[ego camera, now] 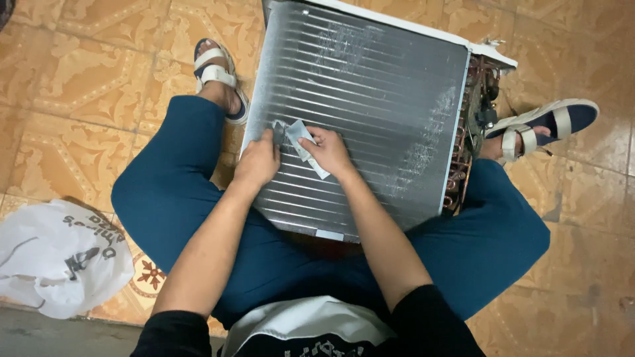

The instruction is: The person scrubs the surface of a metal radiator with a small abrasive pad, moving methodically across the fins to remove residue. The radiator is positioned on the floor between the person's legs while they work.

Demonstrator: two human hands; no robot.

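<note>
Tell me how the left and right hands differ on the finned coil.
The left hand is curled, knuckles up, pressing the coil. The right hand pinches a small grey pad; the left only touches its edge. Both rest on the coil's near-left part.

Under my left hand [256, 162] and right hand [329, 152] lies the silvery ribbed metal coil panel [370, 99], dull and scuffed in patches; the small grey tool [305, 147] looks matt; the patterned tan floor tiles [79, 86] shine glossy; the white plastic bag [59, 258] crinkles.
</note>
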